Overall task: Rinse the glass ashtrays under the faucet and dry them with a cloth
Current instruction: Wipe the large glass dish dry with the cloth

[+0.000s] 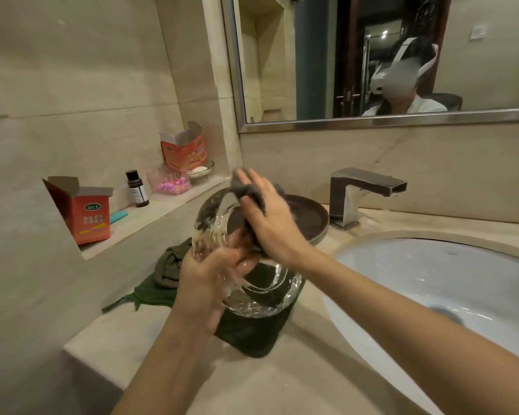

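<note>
Drying a glass ashtray [213, 223] with a grey cloth [252, 191] above the bench [282, 378], left of the sink [432, 265].

The left hand [206, 283] holds the ashtray tilted on its edge, with the fingers [240, 259] clamped on the lower rim. The right hand [264, 214] presses the cloth into the bowl of the ashtray, its fingers closed on the cloth. A second glass ashtray [264, 295] lies just below, on a dark green towel [249, 333] on the bench; a dark round tray [309, 217] stands behind. No water runs from the faucet [366, 190], so the rinsing of this ashtray seems to be finished and the drying is in progress. Whether the lower ashtray is already dry, the picture does not show; probably at least the held one still needs some wiping.
</note>
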Demonstrator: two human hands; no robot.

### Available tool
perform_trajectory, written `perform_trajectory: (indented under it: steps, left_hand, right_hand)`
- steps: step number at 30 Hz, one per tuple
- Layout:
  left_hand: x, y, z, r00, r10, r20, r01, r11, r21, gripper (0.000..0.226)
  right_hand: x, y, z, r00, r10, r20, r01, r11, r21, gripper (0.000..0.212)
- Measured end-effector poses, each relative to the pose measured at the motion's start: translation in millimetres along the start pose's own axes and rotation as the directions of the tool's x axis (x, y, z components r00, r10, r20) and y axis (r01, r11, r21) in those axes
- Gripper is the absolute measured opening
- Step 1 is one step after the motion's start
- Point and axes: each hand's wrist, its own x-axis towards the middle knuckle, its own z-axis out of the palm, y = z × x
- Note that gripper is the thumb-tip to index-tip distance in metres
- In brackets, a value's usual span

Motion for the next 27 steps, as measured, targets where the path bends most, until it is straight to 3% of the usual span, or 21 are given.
perform_trajectory:
  steps: [3,6,9,12,16,19,20,23,27]
  left_hand:
    - [4,2,0,1.000,-0.031,0.000,0.030,0.986,-0.166,0.053]
    - [11,2,-2,0.998,-0.049,0.035,0.057,0.967,-0.249,0.079]
    - [13,-4,-3,0.994,-0.075,0.085,0.095,0.959,-0.267,0.056]
    - [10,-7,5,0.984,-0.093,0.150,0.145,0.909,-0.390,0.055]
    - [10,-8,16,0.983,-0.175,0.063,0.184,0.875,-0.448,0.086]
    - [12,-12,21,0.987,-0.156,0.049,0.160,0.869,-0.468,0.100]
    - [13,-11,23,0.987,-0.148,0.066,0.162,0.861,-0.483,0.094]
    - [17,-13,33,0.983,-0.141,0.113,0.177,0.878,-0.444,0.046]
    - [23,-18,41,0.972,-0.234,0.020,0.219,0.874,-0.433,0.051]
  right_hand:
    - [-19,23,-15,0.993,0.116,0.011,-0.115,0.993,-0.021,0.059]
    - [-69,14,-5,0.994,0.036,0.106,-0.011,0.974,-0.226,0.061]
    - [-64,-5,2,0.986,-0.018,0.166,0.070,0.947,-0.314,0.060]
    - [-18,1,-14,0.991,-0.007,0.136,0.057,0.928,-0.368,0.060]
    - [-12,29,-45,0.990,0.138,0.025,-0.126,0.952,-0.279,0.051]
    - [-43,27,-48,0.985,0.159,0.061,-0.125,0.919,-0.374,0.059]
    - [-49,21,-47,0.986,0.145,0.078,-0.100,0.905,-0.413,0.065]
    - [-54,-5,-41,0.986,0.058,0.158,0.016,0.902,-0.432,0.070]
    - [-81,-16,-43,0.959,-0.239,0.150,0.282,0.783,-0.554,0.067]
